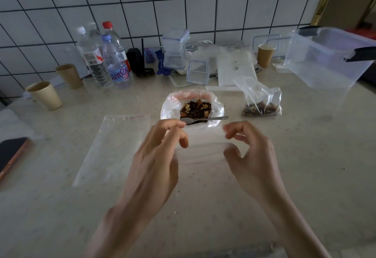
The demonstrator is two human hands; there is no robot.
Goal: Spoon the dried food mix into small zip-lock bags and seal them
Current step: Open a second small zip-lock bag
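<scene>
Holding a small clear zip-lock bag (203,152) between them above the tabletop (305,166), both hands work at its upper edge. The left hand (156,156) has its fingers curled, thumb and fingertips pinching the bag's left corner; the right hand (252,156) has its fingers bent in and pinches the right corner. The bag is blurred, and whether its mouth is apart or closed I cannot tell.

Just beyond the hands stands a larger plastic bag (173,107) with its rim rolled down, holding the dried food mix (195,108) of nuts and dark fruit. A metal spoon (205,119) lies across its near edge, bowl to the left, handle pointing right. To the right of it sits a filled small bag (262,101), some mix at its bottom. A flat empty zip-lock bag (114,149) lies on the tabletop left of the hands.

Farther back are water bottles (105,58), paper cups (45,95), small clear containers (198,71) and a large clear storage box (329,62) at the right. A dark phone (10,154) lies at the left edge.
</scene>
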